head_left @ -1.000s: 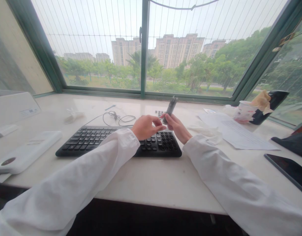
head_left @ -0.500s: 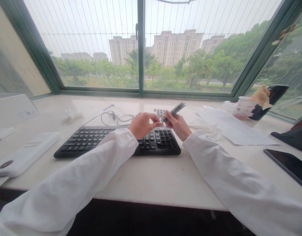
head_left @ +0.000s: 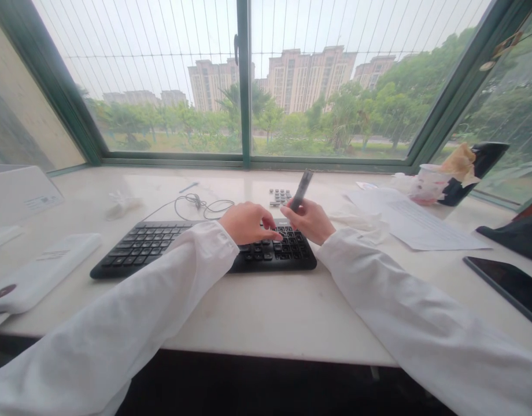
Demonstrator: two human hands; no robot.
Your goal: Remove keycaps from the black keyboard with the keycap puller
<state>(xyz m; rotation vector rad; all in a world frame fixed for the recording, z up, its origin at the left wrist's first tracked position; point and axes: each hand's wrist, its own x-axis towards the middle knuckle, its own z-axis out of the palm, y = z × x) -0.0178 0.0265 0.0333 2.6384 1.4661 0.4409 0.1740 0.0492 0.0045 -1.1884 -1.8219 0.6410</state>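
A black keyboard (head_left: 140, 245) lies in front of me. At its right end, the number pad shows bare dark sockets where keycaps are off. My left hand (head_left: 247, 224) hovers over the keys beside this part, with thumb and fingers apart and nothing visible between them. Over the far edge of the number pad, my right hand (head_left: 311, 221) grips a dark grey, stick-shaped tool (head_left: 303, 189), held steeply with its upper end pointing away. The tool's lower end is hidden by my fingers. Several loose grey keycaps (head_left: 281, 195) lie in rows behind the keyboard.
A coiled cable (head_left: 196, 202) and a blue stick (head_left: 188, 188) lie behind the keyboard. Left are a white device (head_left: 49, 268) and a white box (head_left: 23, 188). Right are crumpled tissue (head_left: 365, 224), printed paper (head_left: 422, 225), a cup (head_left: 426, 184) and a phone (head_left: 509, 286).
My right hand has tipped the grey tool more upright. My left hand has drawn left and down, away from the tool, and its fingers have parted. The view has shifted slightly.
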